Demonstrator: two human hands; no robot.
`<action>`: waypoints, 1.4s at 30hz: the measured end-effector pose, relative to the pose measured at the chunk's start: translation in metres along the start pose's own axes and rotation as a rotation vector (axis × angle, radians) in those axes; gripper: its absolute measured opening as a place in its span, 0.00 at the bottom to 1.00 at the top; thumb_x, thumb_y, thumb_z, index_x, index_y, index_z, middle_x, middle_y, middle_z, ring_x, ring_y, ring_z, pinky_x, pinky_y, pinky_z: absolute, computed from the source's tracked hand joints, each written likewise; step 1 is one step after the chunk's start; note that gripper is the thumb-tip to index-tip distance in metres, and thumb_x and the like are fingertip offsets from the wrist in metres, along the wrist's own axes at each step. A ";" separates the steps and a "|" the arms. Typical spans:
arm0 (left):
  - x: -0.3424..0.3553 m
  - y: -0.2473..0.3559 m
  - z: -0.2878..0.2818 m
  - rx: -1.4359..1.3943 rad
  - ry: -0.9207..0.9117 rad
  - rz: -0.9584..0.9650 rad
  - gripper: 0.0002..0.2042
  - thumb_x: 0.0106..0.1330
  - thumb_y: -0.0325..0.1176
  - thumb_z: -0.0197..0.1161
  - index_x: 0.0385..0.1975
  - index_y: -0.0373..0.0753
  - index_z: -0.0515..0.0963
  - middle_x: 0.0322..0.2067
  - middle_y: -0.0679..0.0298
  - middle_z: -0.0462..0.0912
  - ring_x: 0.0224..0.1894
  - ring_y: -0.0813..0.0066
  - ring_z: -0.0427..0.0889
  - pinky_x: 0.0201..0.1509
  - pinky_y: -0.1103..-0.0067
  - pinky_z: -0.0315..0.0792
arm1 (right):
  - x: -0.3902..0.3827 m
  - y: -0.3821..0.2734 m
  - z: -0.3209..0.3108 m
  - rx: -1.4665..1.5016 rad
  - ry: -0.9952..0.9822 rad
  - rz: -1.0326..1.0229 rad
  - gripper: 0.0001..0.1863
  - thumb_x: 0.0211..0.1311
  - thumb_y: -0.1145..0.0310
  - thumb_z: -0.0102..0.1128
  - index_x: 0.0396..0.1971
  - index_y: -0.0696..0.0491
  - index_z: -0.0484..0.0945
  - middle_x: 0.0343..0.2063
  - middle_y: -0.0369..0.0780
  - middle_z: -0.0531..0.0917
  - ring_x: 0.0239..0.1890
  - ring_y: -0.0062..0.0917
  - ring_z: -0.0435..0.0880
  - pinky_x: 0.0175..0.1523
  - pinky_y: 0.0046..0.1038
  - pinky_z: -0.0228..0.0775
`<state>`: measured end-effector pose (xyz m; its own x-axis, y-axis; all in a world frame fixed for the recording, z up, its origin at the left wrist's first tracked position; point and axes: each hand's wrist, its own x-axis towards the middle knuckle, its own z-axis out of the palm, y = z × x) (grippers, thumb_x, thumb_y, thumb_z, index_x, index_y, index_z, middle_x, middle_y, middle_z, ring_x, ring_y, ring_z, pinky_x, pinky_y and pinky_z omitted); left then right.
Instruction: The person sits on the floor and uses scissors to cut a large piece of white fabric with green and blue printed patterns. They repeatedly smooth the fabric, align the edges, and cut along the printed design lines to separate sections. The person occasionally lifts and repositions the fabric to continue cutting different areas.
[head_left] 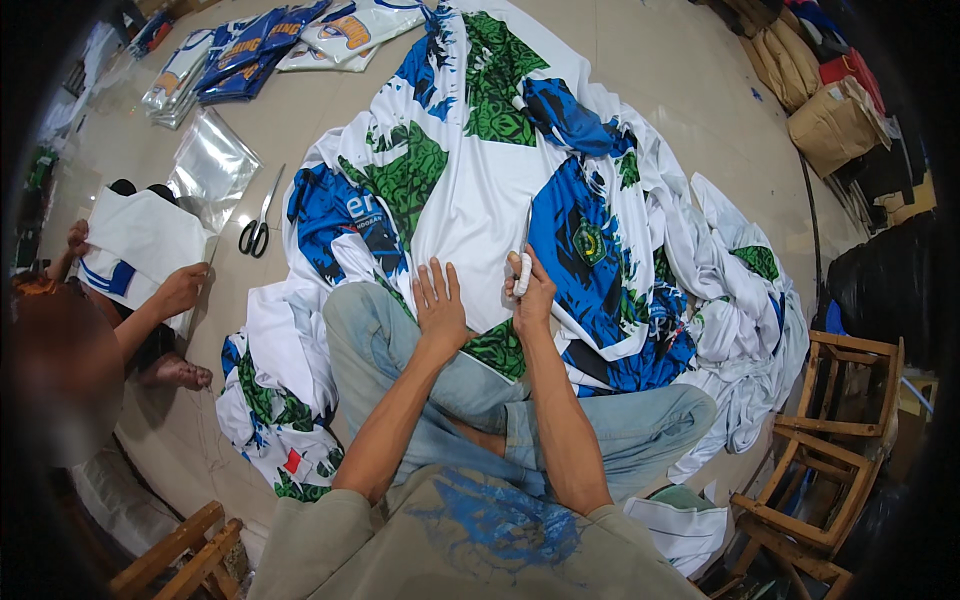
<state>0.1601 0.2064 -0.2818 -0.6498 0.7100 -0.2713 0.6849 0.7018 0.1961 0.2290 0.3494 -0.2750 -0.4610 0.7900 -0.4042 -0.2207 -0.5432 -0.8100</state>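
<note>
A large printed fabric point(470, 215), white with blue and green patches, spreads over the floor and reaches my crossed legs. My left hand point(440, 304) lies flat on its white part, fingers stretched out. In my right hand point(533, 295) are scissors point(521, 274) with a white-wrapped handle, its thin blade pointing away from me along the edge of a blue patch. My fingers partly hide the handle. More of the same fabric lies bunched at the left point(285, 365) and the right point(745, 350).
Black-handled scissors point(261, 222) and clear plastic bags point(212, 165) lie left of the fabric. A co-worker there holds a folded white garment point(145, 245). Packed garments point(250, 55) are stacked at the far left. Wooden frames point(835, 440) and a brown paper bag point(833, 127) stand at the right.
</note>
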 end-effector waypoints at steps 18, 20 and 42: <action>-0.001 0.000 -0.004 -0.001 -0.004 0.002 0.71 0.36 0.55 0.84 0.75 0.28 0.40 0.76 0.37 0.35 0.78 0.35 0.31 0.79 0.51 0.30 | 0.026 -0.028 0.010 0.061 -0.020 0.041 0.32 0.57 0.70 0.74 0.62 0.60 0.74 0.32 0.38 0.85 0.18 0.17 0.74 0.22 0.19 0.64; -0.002 0.000 -0.004 -0.009 0.010 0.004 0.71 0.36 0.55 0.84 0.75 0.28 0.41 0.76 0.37 0.35 0.78 0.35 0.31 0.79 0.51 0.30 | 0.034 -0.034 0.017 0.032 0.011 0.061 0.33 0.57 0.70 0.74 0.62 0.60 0.74 0.33 0.38 0.85 0.17 0.17 0.74 0.22 0.19 0.64; -0.003 0.002 -0.006 -0.001 0.015 0.032 0.72 0.35 0.53 0.85 0.75 0.25 0.39 0.75 0.33 0.36 0.77 0.33 0.33 0.79 0.51 0.31 | 0.090 -0.036 0.028 -0.010 0.042 0.064 0.34 0.54 0.69 0.76 0.62 0.59 0.75 0.31 0.37 0.86 0.17 0.17 0.75 0.22 0.19 0.64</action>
<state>0.1611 0.2064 -0.2749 -0.6328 0.7326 -0.2507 0.7047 0.6790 0.2056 0.1717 0.4320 -0.2705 -0.4372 0.7654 -0.4722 -0.1836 -0.5900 -0.7862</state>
